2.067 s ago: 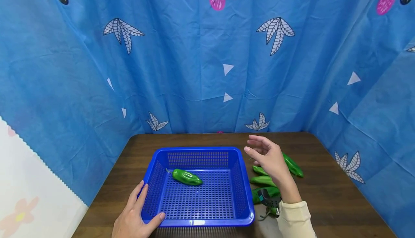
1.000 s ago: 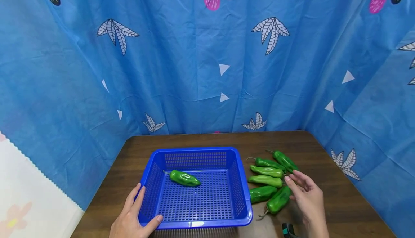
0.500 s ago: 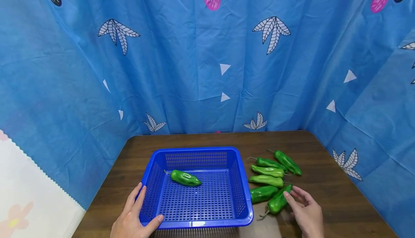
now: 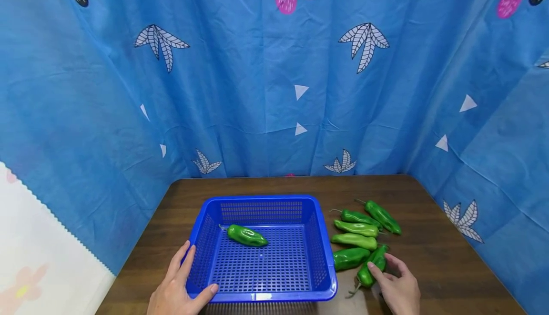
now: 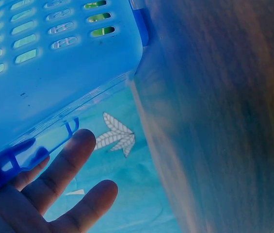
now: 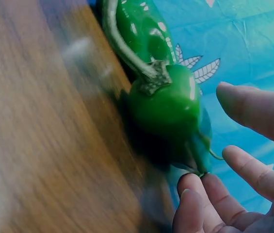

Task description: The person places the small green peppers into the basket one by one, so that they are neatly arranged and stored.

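My left hand (image 4: 176, 281) rests against the near left corner of a blue plastic basket (image 4: 261, 297), its fingers along the left rim and its thumb at the front rim. In the left wrist view the fingers (image 5: 61, 170) are extended beside the basket's rim. Inside the basket lies one green pepper (image 4: 246, 235). My right hand (image 4: 398, 286) is at the nearest green pepper (image 4: 372, 266) on the table, thumb and fingers spread on its right side. The right wrist view shows that pepper (image 6: 168, 102) stem first, with a gap between it and the thumb.
Several more green peppers lie right of the basket: a dark one (image 4: 349, 259) against its wall, two paler ones (image 4: 353, 241) behind, and darker ones (image 4: 383, 217) farthest back. The brown wooden table (image 4: 446, 267) ends at a blue patterned curtain (image 4: 274, 115).
My right hand has come from above the far peppers down to the nearest pepper, then shifted slightly left along it. That pepper has turned a little. The left hand stays at the basket corner.
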### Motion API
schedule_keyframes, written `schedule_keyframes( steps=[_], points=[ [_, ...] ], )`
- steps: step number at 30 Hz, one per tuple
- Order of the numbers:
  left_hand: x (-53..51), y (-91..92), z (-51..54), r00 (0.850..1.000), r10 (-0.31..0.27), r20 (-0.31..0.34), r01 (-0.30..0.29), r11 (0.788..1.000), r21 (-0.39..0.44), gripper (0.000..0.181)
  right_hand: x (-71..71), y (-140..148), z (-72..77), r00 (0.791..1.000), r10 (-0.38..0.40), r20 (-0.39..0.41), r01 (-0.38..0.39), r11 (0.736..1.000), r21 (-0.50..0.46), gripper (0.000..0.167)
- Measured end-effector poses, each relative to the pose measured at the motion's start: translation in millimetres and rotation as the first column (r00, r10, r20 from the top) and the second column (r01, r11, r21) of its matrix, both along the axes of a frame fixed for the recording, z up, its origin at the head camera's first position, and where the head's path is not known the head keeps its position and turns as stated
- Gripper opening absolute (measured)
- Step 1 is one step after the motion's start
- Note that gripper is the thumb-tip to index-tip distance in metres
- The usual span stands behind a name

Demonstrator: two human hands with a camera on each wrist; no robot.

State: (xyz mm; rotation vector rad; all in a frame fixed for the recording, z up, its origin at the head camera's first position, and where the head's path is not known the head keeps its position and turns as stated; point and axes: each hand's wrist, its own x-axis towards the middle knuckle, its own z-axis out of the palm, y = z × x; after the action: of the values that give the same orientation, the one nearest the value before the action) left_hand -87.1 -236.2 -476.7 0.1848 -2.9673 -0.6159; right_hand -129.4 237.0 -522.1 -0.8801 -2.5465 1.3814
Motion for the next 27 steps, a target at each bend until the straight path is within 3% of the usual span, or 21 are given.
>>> schedule_keyframes(
  steps=[12, 27],
  points=[
    [-0.6, 0.8, 2.4, 0.999, 0.016, 0.038, -0.016, 1.0, 0.004, 0.118, -2.5, -7, -5.1, 0.999, 0.032, -0.009, -0.031, 0.998, 0.053, 0.08],
    [-0.4, 0.5, -0.9, 1.0, 0.011, -0.004, -0.011, 1.0, 0.022, 0.114, -6.9, -13, -7.9, 0.997, 0.057, 0.056, -0.06, 0.996, 0.064, 0.088]
  ],
)
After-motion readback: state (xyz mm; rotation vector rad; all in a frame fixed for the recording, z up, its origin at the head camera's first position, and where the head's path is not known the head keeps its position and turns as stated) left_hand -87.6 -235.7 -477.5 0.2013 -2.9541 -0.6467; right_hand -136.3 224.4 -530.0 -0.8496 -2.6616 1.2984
